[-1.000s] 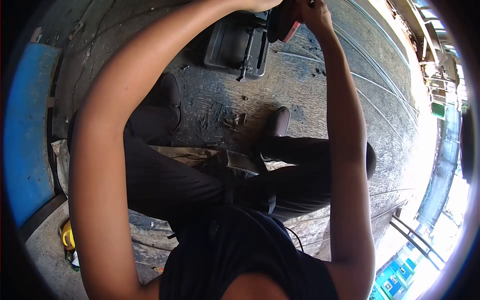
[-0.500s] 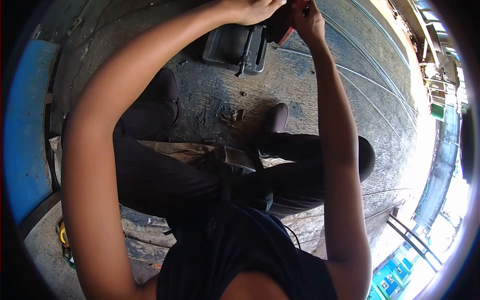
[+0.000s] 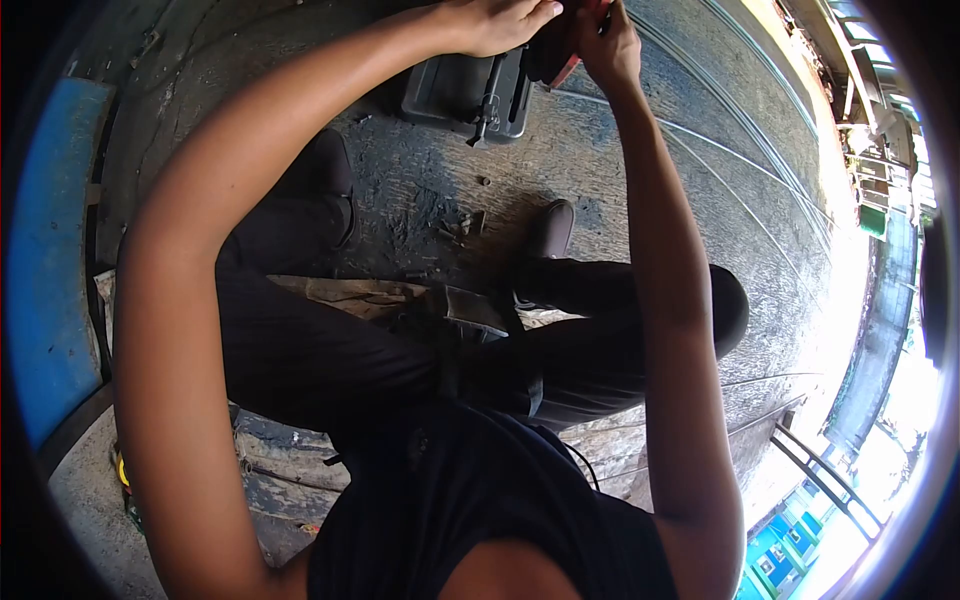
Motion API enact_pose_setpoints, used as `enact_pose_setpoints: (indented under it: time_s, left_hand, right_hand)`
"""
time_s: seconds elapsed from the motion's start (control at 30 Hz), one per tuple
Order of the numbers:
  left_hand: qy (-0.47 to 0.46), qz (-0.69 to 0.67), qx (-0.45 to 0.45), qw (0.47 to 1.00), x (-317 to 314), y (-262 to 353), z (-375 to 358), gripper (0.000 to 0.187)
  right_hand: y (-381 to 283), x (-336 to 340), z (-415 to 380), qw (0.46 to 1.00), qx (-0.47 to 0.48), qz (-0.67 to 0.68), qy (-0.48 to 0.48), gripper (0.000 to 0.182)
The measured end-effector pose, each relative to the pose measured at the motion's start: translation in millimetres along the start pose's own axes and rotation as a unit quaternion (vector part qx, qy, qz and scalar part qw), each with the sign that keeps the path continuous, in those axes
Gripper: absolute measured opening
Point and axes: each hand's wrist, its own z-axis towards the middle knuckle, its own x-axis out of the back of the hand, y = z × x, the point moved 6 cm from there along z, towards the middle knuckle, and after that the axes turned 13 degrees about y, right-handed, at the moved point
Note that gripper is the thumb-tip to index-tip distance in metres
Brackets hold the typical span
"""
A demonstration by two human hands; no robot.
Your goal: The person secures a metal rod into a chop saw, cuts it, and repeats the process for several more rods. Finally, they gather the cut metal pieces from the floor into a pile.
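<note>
Both arms reach up to the top edge of the view. My left hand (image 3: 500, 24) is beside a dark and red object (image 3: 562, 50), its fingers pointing toward it; whether it grips the object is not clear. My right hand (image 3: 612, 50) has its fingers bent round the red part of that object, whose upper end is cut off by the frame. Just below lies a dark metal base (image 3: 436, 100) with a bar and clamp screw (image 3: 488, 105) across it, standing on the worn floor.
My shoes (image 3: 548, 230) rest on the floor beyond small debris (image 3: 465, 228). Long thin rods (image 3: 735, 125) lie at the right. A blue panel (image 3: 60, 250) stands at the far left, near a yellow item (image 3: 123, 470). Wooden boards (image 3: 290, 455) are beneath me.
The view has shifted slightly. My right hand and the red part have moved slightly up and to the left; my left hand stays beside the object.
</note>
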Motion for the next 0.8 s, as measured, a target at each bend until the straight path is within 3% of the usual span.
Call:
enact_pose_setpoints:
  time_s: [0.33, 0.53, 0.73, 0.8]
  left_hand:
    - [0.014, -0.003, -0.019, 1.000, 2, 8, -10, 0.071]
    - [-0.013, 0.023, 0.014, 1.000, -1, 5, -12, 0.071]
    - [-0.023, 0.019, 0.034, 0.999, 0, 5, -14, 0.071]
    - [0.030, 0.010, -0.042, 0.999, 4, 11, -12, 0.073]
  right_hand:
    - [4, -3, -9, 1.000, -0.011, -0.001, 0.010, 0.042]
    - [5, -1, -10, 1.000, 0.017, 0.005, 0.011, 0.042]
    - [4, -3, -12, 0.999, -0.029, 0.017, -0.014, 0.042]
    - [0, -1, -10, 0.999, 0.011, 0.005, 0.033, 0.039]
